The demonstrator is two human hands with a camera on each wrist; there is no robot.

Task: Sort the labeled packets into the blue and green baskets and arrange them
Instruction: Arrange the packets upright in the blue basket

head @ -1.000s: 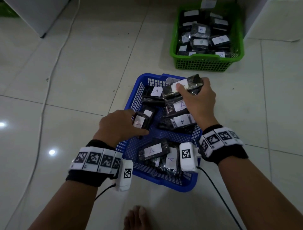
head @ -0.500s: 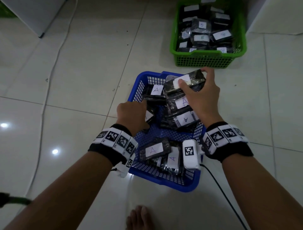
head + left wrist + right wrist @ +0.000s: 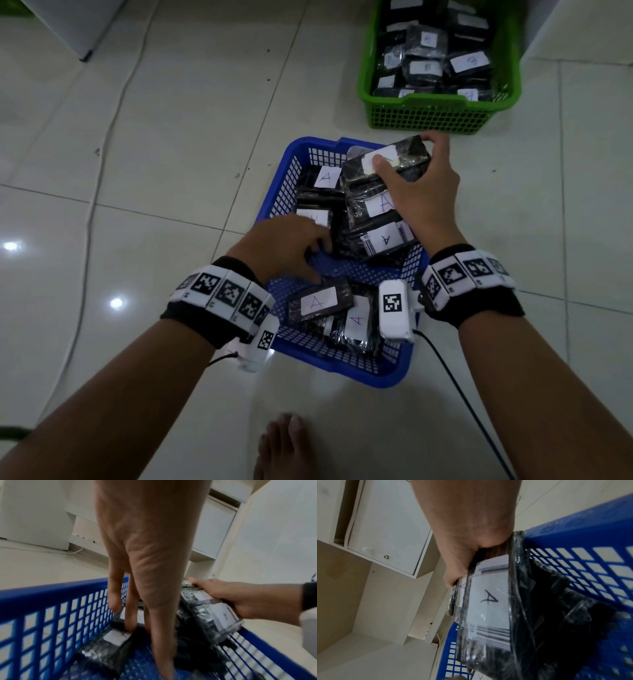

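Observation:
The blue basket (image 3: pixel 291 161) holds several black packets with white "A" labels. My right hand (image 3: pixel 400 149) grips a leaning stack of packets (image 3: pixel 383 209) at the basket's far right. Its thumb presses the top packet's label and its fingers hook the far edge. The right wrist view shows that hand (image 3: pixel 467 536) around the stack, with an "A" packet (image 3: pixel 488 599) nearest. My left hand (image 3: pixel 315 253) reaches into the basket's left side. In the left wrist view its straight fingers (image 3: pixel 130 623) touch a labeled packet (image 3: pixel 106 649) lying on the basket floor. The green basket (image 3: pixel 428 113) holds several "B" packets.
Both baskets stand on a pale tiled floor. A white cable (image 3: pixel 113 113) runs along the left. A bare foot (image 3: pixel 284 445) is just in front of the blue basket. White cabinets (image 3: pixel 214 527) stand behind. A black cord (image 3: pixel 455 383) trails from my right wrist.
My left hand lowered the packet it held into the basket's left side, and its fingers now lie straight on it. The right hand kept hold of the stack.

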